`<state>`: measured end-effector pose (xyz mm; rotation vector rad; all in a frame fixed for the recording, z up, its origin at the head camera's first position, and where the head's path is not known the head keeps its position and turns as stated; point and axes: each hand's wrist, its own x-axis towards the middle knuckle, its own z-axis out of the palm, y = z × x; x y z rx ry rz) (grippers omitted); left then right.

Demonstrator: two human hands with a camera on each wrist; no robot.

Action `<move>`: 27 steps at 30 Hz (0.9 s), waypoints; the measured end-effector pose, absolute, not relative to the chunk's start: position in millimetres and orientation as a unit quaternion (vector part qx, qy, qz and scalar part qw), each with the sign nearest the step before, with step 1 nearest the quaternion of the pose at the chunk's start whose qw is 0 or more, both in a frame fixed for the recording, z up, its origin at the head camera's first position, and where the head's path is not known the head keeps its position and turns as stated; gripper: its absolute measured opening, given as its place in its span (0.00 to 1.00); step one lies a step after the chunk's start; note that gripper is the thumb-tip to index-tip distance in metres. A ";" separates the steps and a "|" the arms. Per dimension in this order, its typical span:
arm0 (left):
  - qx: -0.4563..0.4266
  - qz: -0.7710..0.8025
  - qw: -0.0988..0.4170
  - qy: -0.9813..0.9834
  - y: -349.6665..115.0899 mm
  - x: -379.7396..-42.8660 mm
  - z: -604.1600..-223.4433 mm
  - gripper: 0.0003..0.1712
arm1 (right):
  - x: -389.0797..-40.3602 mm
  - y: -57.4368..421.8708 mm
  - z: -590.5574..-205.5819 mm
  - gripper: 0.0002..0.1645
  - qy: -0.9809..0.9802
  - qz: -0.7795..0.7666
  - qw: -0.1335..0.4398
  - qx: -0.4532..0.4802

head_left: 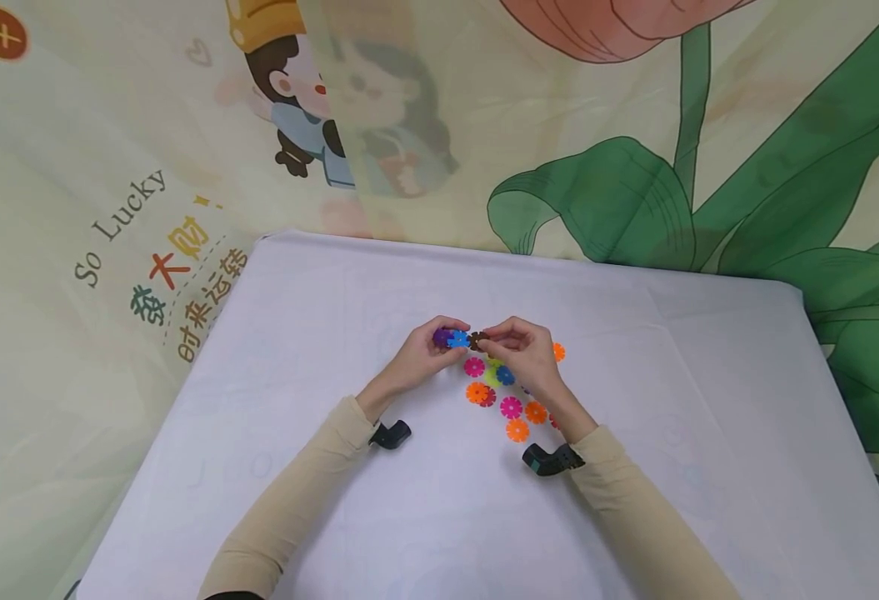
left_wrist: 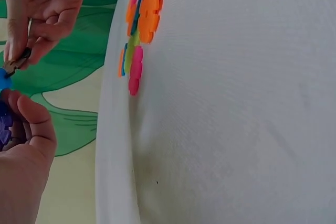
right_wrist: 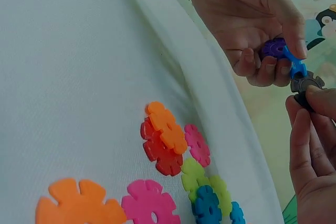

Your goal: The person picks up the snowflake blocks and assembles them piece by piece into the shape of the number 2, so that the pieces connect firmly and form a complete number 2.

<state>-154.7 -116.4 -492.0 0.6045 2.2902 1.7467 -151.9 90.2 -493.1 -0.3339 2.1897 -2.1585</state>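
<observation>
My left hand (head_left: pixel 422 357) grips a short chain of plastic snowflake discs: a purple disc (right_wrist: pixel 273 48) lies against the fingers and a blue disc (right_wrist: pixel 297 67) is under the thumb. A brown disc (head_left: pixel 476 340), greyer in the right wrist view, meets the blue disc's edge. My right hand (head_left: pixel 531 354) pinches this brown disc between thumb and fingers, and a black piece (right_wrist: pixel 303 101) shows beside it at the fingertips. Both hands hold the discs up above the table. In the left wrist view the purple disc is partly hidden by the fingers.
Loose discs lie below the hands: an orange disc (head_left: pixel 517 430), a pink disc (head_left: pixel 511 407), a dark blue disc (head_left: pixel 505 375) over yellow-green ones, and several more. They rest on a white-covered table (head_left: pixel 409 517). A printed curtain (head_left: pixel 424 100) hangs behind it.
</observation>
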 end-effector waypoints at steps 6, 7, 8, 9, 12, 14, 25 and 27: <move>0.205 0.595 0.108 0.770 -116.0 -155.4 -491.7 0.21 | -149.5 87.2 -496.6 0.09 0.696 -0.706 -0.011 -0.128; 0.203 0.594 0.111 0.770 -115.6 -155.3 -491.0 0.21 | -149.3 87.0 -497.0 0.09 0.695 -0.707 -0.014 -0.130; 0.202 0.593 0.113 0.771 -115.1 -155.3 -490.4 0.21 | -149.2 87.2 -497.4 0.09 0.695 -0.707 -0.016 -0.131; 0.201 0.592 0.117 0.772 -114.5 -155.2 -490.0 0.21 | -149.2 87.4 -497.8 0.10 0.695 -0.706 -0.018 -0.131; 0.204 0.588 0.122 0.773 -112.3 -155.9 -489.4 0.22 | -149.0 89.0 -498.9 0.09 0.692 -0.710 -0.016 -0.127; 0.205 0.588 0.124 0.773 -111.0 -156.1 -489.9 0.22 | -148.6 90.2 -498.9 0.09 0.691 -0.712 -0.011 -0.125; 0.217 0.595 0.118 0.764 -109.4 -157.4 -494.1 0.21 | -148.9 89.9 -495.8 0.08 0.697 -0.704 -0.008 -0.135; 0.219 0.592 0.120 0.767 -110.8 -157.8 -493.5 0.22 | -149.9 91.0 -494.5 0.08 0.705 -0.693 -0.012 -0.150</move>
